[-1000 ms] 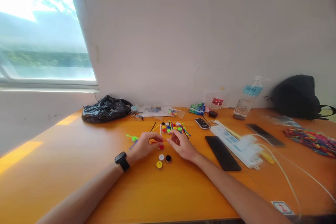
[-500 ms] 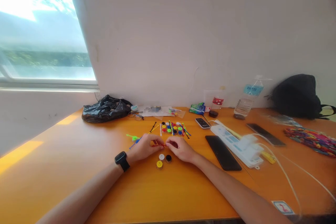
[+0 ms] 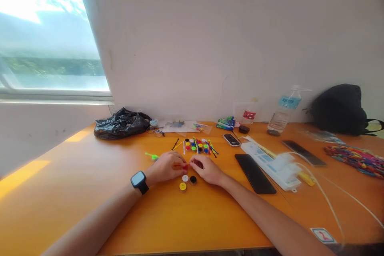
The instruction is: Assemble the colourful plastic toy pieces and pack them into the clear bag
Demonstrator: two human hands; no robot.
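Observation:
My left hand (image 3: 167, 167), with a smartwatch (image 3: 139, 180) on its wrist, pinches a thin red stick (image 3: 179, 165) low over the orange table (image 3: 90, 176). My right hand (image 3: 207, 169) is closed on a small red disc (image 3: 198, 164) at the stick's right end; the two hands nearly touch. Just below them lie a white disc (image 3: 185, 178), a black disc (image 3: 193, 179) and a yellow disc (image 3: 183, 186). Beyond the hands sits a cluster of coloured discs and sticks (image 3: 198, 146). A green stick piece (image 3: 151, 155) lies left of my left hand.
A black plastic bag (image 3: 120, 123) and glasses (image 3: 155, 131) lie at the back left. To the right are a dark phone (image 3: 255, 173), a white power strip (image 3: 271, 165) with cables, another phone (image 3: 303, 153), a water bottle (image 3: 283, 111), a black backpack (image 3: 340, 109) and coloured bands (image 3: 357, 157).
My right hand came down from the cluster to the stick's end with a red disc. The hands drew together; the watch face turned up and lit.

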